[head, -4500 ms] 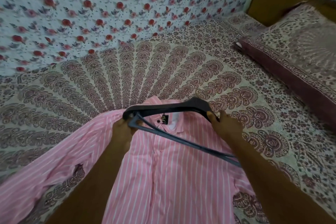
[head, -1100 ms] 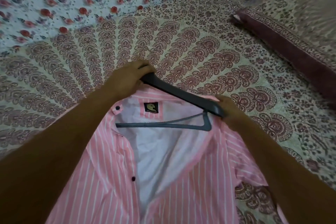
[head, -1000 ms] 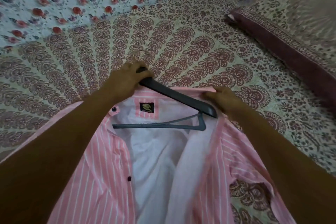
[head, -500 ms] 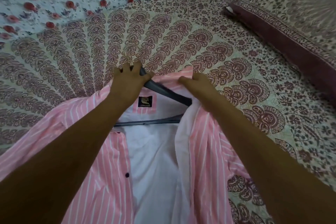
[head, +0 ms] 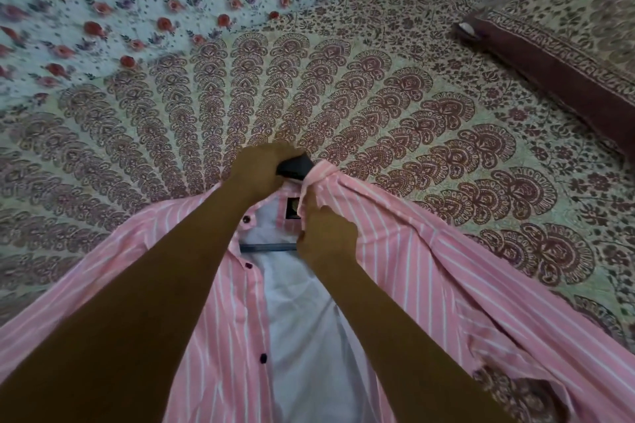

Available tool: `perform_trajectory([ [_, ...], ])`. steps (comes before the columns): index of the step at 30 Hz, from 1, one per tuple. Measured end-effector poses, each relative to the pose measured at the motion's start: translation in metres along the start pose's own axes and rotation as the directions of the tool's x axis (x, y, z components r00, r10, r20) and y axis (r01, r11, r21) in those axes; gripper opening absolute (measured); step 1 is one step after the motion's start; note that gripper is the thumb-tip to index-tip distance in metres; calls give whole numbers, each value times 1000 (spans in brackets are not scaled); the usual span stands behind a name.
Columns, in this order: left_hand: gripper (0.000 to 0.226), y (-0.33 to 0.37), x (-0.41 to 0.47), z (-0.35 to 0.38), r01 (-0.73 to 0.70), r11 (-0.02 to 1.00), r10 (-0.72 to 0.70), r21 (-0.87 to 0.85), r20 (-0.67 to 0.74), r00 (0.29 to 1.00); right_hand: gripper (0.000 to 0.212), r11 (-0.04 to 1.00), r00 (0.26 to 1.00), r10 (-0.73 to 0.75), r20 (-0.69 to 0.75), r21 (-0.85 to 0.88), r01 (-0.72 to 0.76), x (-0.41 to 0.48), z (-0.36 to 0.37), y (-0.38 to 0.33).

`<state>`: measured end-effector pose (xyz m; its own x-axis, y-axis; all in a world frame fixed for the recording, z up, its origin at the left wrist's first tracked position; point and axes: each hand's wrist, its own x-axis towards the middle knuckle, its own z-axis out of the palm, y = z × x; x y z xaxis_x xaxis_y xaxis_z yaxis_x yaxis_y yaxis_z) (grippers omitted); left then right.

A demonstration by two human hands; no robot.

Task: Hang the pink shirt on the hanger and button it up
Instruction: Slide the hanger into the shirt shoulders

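- Head view: left hand [head: 261,175] closes around the top of the hanger [head: 296,166], just above the label [head: 293,208]. The hook is hidden under the fingers.
- Right hand [head: 326,237], just right of the label, pinches the shirt [head: 429,251] by its right front edge, fingers curled into the cloth below the collar [head: 318,176].
- Shirt lies open on the sheet [head: 378,96], white lining up, sleeves running out left and right of the label. The hanger's bar [head: 268,246] shows just below the label, so the hanger sits inside the shoulders.
- Risk one: right of the label the collar is bunched and folded over. Tug too hard and the cloth could ride off the hanger's arm, which I can't see under the fabric.
- Risk two: the left forearm crosses over the front panel left of the label. If it presses there as the hanger lifts, that side may drag and tip the shirt off one shoulder.
- Risk three: buttons [head: 248,264] run down below-left of the label, all undone. Start from a skewed collar and the top one could meet the wrong hole, leaving the fronts uneven.
- Pillow [head: 567,55] sits well off to the upper right of the label, no trouble there.
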<state>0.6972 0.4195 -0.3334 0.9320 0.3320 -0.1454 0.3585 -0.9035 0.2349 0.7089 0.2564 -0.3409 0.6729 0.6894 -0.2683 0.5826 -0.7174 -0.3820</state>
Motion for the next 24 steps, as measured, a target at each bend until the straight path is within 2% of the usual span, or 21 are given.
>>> perform_trajectory([
  [3, 54, -13, -22, 11, 52, 998, -50, -34, 41, 998, 47, 997, 997, -68, -26, 26, 69, 1, 3, 10],
  [5, 54, -17, -41, 19, 72, 992, -71, -102, 11, 997, 45, 986, 987, -144, -68, 73, 149, 1, 4, 22],
  [8, 55, -16, -62, 30, 108, 991, -113, -79, -63, 992, 48, 971, 973, -185, -138, 130, 203, 0, 6, 31],
  [11, 59, -4, -76, 33, 242, 969, -228, 45, -209, 951, 47, 959, 972, -108, -208, 237, 157, 9, 5, 22],
  [14, 57, 3, -77, 33, 318, 942, -309, 106, -94, 946, 53, 923, 954, 15, -300, 372, 102, 15, 3, 11],
  [17, 38, 2, -66, 26, 366, 930, -366, -23, -85, 927, 54, 850, 907, 207, -368, 527, 20, 23, -4, 10],
  [20, 31, 5, -55, 18, 384, 906, -412, -176, -161, 897, 54, 768, 884, 380, -272, 625, -138, 44, -13, 17],
  [22, 31, 8, -47, 11, 367, 915, -397, -165, -225, 890, 46, 765, 886, 411, -214, 609, -208, 54, -19, 19],
  [24, 35, 5, -37, 8, 378, 923, -384, -70, -216, 898, 44, 851, 899, 376, -225, 468, -239, 57, -25, 22],
])
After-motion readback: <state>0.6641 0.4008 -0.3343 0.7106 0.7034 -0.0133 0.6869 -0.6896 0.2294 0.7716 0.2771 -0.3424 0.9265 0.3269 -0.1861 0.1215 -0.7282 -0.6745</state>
